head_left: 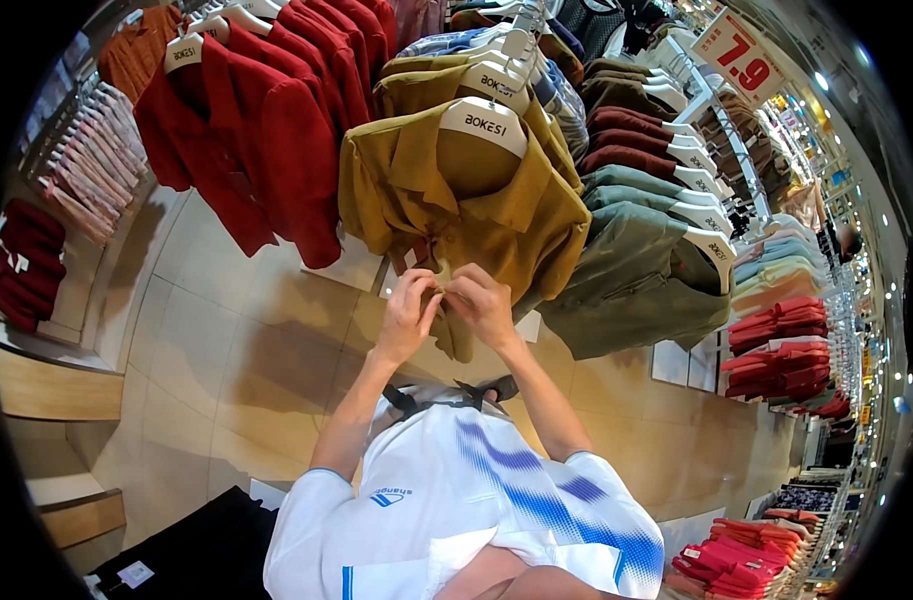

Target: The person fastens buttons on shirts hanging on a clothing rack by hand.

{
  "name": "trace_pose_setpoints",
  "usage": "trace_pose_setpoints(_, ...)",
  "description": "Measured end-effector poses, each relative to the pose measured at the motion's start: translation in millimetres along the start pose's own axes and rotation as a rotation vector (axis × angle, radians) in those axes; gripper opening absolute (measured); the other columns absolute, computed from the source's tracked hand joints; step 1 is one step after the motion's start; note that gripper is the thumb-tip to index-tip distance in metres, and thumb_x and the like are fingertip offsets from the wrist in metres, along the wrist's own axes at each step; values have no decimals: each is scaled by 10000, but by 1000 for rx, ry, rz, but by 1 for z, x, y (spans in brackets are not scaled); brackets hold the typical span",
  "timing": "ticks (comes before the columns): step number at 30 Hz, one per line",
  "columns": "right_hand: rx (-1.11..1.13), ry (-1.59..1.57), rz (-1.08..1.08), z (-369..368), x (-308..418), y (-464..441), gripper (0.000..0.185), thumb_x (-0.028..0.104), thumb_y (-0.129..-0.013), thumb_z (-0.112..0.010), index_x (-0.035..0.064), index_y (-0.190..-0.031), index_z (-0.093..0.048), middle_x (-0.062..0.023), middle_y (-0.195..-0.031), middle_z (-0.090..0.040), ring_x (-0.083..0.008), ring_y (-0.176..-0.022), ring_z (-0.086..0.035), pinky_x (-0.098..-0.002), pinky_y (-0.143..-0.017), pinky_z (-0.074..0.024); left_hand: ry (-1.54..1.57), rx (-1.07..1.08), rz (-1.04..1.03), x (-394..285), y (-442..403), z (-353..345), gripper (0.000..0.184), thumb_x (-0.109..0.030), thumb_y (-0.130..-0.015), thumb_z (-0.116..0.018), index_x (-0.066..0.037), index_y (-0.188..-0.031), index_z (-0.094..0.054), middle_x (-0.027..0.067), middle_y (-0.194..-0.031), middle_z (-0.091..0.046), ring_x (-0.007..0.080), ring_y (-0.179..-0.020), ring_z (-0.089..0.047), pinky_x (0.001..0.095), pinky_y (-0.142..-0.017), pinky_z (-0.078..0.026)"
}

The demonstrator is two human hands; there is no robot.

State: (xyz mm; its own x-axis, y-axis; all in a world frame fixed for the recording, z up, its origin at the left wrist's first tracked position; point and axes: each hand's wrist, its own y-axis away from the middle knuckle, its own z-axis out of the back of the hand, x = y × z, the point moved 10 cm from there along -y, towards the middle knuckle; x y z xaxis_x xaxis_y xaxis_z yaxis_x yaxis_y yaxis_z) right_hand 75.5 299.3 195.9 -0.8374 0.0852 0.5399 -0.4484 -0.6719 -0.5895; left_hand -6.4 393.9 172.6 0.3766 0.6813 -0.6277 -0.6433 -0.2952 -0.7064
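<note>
A mustard-brown jacket [517, 210] hangs on a white hanger [485, 123] marked BOKESI, its collar spread and facing me. At its front edge, below the collar, my left hand [413, 308] pinches the cloth. Close beside it, my right hand [480, 303] grips the same front, fingers curled in. The fingertips of both hands nearly meet over the fabric. Whether a button lies between them is too small to make out. The lower part of the jacket hangs down beneath my hands.
Red jackets [247, 150] hang to the left, and grey-green jackets [637, 270] to the right. A metal rail [732, 130] carries more hangers, with a 7.9 price sign [740, 58] above. Black clothing [197, 545] lies at lower left. Tiled floor [267, 370] stretches below.
</note>
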Motion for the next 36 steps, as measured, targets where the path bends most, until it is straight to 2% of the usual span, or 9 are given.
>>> trace_pose_setpoints(7, -27, 16, 34, 2, 8, -3, 152, 31, -746, -757, 64, -828, -633, -56, -880, -624, -259, -650, -652, -338, -551, -508, -30, -39, 4, -5, 1, 2, 335, 66, -842, -650, -1, -1136, -504, 178, -1078, -549, 388, -907, -595, 432, -744, -511)
trace_pose_setpoints(19, -78, 106, 204, 5, 29, 1, 153, 6, -715, -720, 68, -822, -631, -57, -884, -634, -244, -625, -644, -333, -522, -504, 69, -64, 146, 4, 1, 6, 253, 69, -860, -616, 3, -1093, -543, 177, -1042, -583, 363, -846, -608, 401, -703, -506)
trace_pose_setpoints(34, -107, 157, 189, -1, 29, 5, 124, 14, -752, -714, 59, -834, -633, -59, -885, -632, -239, -610, -634, -333, -516, -500, -95, -121, 27, -6, 0, 11, 216, 71, -840, -629, 6, -1020, -530, 169, -955, -560, 356, -787, -592, 417, -661, -488)
trace_pose_setpoints(36, -129, 107, 164, 0, 28, 4, 151, -31, -739, -730, 55, -845, -665, -66, -845, -630, -233, -601, -628, -320, -521, -497, -23, -108, 152, 4, 1, 10, 195, 45, -843, -615, 8, -1016, -534, 176, -965, -560, 375, -788, -590, 430, -673, -487)
